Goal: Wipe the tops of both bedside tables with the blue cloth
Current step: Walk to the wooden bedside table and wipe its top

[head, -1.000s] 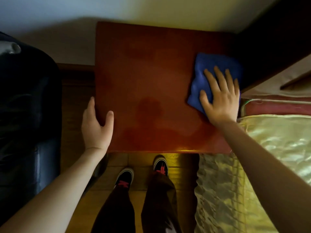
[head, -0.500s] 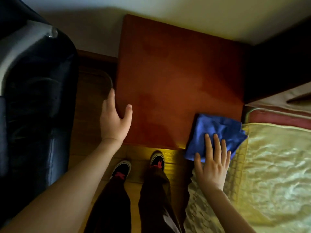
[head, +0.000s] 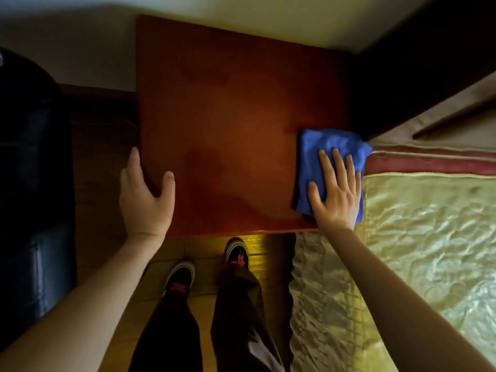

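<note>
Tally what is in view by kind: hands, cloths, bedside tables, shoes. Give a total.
Hands: 2, left hand on the table's left edge, right hand flat on the cloth
Blue cloth: 1
Bedside table: 1
Shoes: 2, left shoe, right shoe
Total: 6

The reddish wooden bedside table [head: 228, 124] carries a blue cloth [head: 322, 157] at its near right corner, beside the bed [head: 429, 237]. It stands on the wooden floor [head: 204, 251].
</note>
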A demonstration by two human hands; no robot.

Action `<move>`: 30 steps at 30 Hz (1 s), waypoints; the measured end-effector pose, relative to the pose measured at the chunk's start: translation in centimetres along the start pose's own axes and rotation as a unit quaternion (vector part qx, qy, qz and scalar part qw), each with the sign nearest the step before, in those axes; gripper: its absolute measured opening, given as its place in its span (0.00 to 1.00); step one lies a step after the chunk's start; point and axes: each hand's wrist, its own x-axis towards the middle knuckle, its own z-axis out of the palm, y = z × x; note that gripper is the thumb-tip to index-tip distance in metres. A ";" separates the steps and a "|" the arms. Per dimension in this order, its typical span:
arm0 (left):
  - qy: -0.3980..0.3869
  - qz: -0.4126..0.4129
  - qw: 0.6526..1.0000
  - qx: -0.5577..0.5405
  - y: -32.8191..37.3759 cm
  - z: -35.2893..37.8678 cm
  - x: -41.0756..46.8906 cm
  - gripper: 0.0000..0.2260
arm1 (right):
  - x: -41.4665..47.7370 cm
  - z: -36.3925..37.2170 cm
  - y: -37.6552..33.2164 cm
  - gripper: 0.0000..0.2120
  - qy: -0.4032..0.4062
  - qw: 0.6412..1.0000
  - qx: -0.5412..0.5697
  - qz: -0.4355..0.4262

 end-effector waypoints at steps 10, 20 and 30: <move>0.000 -0.016 1.000 -0.006 0.1 -0.3 0.3 0.30 | -7.1 2.6 -14.2 0.30 -0.029 0.992 0.005 -0.121; 0.023 0.005 1.000 -0.005 -0.3 0.0 0.4 0.29 | 13.2 1.6 -24.1 0.34 0.000 0.985 0.011 -0.170; 0.007 -0.017 1.000 -0.009 0.4 -0.2 0.2 0.30 | 0.8 1.4 -16.9 0.34 -0.032 0.983 0.005 -0.181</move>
